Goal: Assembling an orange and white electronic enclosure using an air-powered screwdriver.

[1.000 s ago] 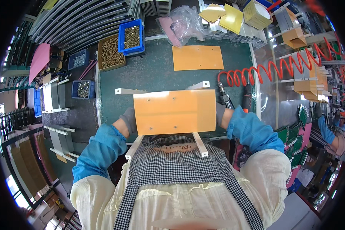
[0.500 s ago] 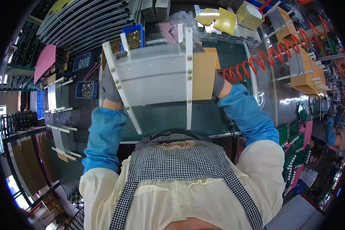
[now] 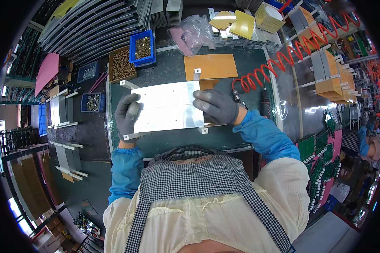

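A shiny silver metal plate (image 3: 166, 107) with small holes is held nearly level above the green work mat (image 3: 169, 145), its bright face up. The ends of white bars (image 3: 197, 74) stick out at its corners. My left hand (image 3: 127, 114), in a grey glove, grips the plate's left edge. From the right, my gloved right hand (image 3: 218, 106) holds the opposite edge, fingers on top and the thumb out of sight. An orange-yellow board (image 3: 211, 65) lies just beyond the plate. Another piece of that colour shows partly beneath my right hand.
Brass screws fill a cardboard box (image 3: 123, 65) and a blue bin (image 3: 142, 47) at the far left of the mat. A red coiled hose (image 3: 264, 69) runs off to the right. Assembled plates with bars (image 3: 62, 107) stand leftward; a clear plastic bag (image 3: 196, 34) lies at the back.
The plate has been turned over and brought nearer: its dull face with bars and brass screws showed before, its bright face now. The screw box and orange-yellow board are more visible.
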Motion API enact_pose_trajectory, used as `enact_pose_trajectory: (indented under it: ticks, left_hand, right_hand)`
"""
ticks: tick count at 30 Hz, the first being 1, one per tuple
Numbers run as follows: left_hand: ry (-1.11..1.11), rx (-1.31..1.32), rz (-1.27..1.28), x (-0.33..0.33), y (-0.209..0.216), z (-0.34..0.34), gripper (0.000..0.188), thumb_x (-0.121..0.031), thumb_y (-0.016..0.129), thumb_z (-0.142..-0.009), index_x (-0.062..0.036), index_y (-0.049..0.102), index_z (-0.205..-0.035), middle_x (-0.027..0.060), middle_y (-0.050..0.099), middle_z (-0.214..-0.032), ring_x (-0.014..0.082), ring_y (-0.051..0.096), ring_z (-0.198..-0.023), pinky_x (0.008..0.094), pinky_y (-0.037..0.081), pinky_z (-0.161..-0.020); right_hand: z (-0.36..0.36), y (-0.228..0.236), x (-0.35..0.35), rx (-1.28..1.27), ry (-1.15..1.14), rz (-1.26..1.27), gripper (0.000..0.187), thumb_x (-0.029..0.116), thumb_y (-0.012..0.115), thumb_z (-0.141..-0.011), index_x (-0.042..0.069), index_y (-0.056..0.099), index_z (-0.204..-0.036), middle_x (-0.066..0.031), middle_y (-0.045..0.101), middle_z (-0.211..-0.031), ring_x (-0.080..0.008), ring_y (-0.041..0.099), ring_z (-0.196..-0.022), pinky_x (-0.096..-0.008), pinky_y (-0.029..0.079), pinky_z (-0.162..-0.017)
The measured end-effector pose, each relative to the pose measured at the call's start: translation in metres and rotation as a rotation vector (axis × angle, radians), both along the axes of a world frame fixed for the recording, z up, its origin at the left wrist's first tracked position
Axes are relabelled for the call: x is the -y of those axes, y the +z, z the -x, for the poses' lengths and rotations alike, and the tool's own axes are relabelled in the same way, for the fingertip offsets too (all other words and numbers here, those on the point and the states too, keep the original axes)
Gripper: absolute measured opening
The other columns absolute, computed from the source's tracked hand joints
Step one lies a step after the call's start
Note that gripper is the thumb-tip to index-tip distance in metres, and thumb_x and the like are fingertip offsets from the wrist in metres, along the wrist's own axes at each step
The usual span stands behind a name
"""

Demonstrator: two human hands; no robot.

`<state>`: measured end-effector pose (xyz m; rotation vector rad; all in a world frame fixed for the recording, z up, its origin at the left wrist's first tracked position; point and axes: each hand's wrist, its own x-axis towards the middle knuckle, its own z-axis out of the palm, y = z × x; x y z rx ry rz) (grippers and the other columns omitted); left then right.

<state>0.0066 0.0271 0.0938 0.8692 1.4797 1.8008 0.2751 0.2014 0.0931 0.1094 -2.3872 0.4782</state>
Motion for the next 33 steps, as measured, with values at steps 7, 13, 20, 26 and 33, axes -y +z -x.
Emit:
enact_pose_trajectory:
  ticks: [7,13,20,26,33]
  left_hand:
    - [-0.068,0.088,0.069,-0.002,0.014,0.002,0.056,-0.024,0.073,-0.078,-0.0030,0.053,-0.126,0.0076,0.053,-0.120,0.0144,0.053,-0.104,0.0276,0.045,-0.088]
    - [-0.104,0.024,0.130,0.000,0.024,0.003,0.053,-0.022,0.071,-0.079,-0.0023,0.053,-0.125,0.0072,0.052,-0.120,0.0134,0.051,-0.102,0.0279,0.044,-0.087]
    - [-0.013,-0.061,0.345,-0.013,0.058,-0.006,0.034,-0.002,0.062,-0.087,0.0035,0.057,-0.120,-0.0004,0.058,-0.091,0.0038,0.052,-0.078,0.0178,0.042,-0.070]
    - [-0.061,-0.117,0.303,-0.005,0.053,-0.011,0.046,-0.005,0.066,-0.086,0.0040,0.051,-0.129,0.0070,0.061,-0.111,0.0095,0.057,-0.095,0.0218,0.047,-0.081]
    - [-0.081,-0.087,0.295,-0.006,0.047,-0.007,0.049,-0.003,0.066,-0.086,0.0047,0.049,-0.131,0.0109,0.058,-0.124,0.0131,0.056,-0.106,0.0241,0.047,-0.088]
  right_hand:
    - [-0.021,0.031,-0.065,-0.136,-0.324,0.078,0.039,0.015,0.069,-0.078,0.006,0.058,-0.113,-0.0150,0.063,-0.101,-0.0340,0.065,-0.086,-0.0388,0.054,-0.076]
    - [0.011,-0.037,-0.148,0.680,-0.489,0.132,0.082,0.031,0.078,-0.070,0.012,0.039,-0.140,-0.0214,0.035,-0.143,-0.0388,0.037,-0.132,-0.0424,0.037,-0.106]
    - [0.042,-0.079,-0.166,1.295,-0.446,0.022,0.115,0.039,0.084,-0.062,0.019,0.016,-0.153,-0.0180,0.012,-0.158,-0.0391,0.010,-0.146,-0.0569,0.017,-0.115]
    - [0.035,-0.083,-0.164,1.228,-0.407,-0.029,0.100,0.039,0.078,-0.068,0.017,0.025,-0.150,-0.0169,0.021,-0.155,-0.0384,0.022,-0.143,-0.0506,0.026,-0.113]
    - [0.018,-0.046,-0.181,1.054,-0.371,0.001,0.032,0.028,0.062,-0.079,0.012,0.067,-0.107,-0.0132,0.067,-0.098,-0.0317,0.062,-0.099,-0.0447,0.049,-0.083]
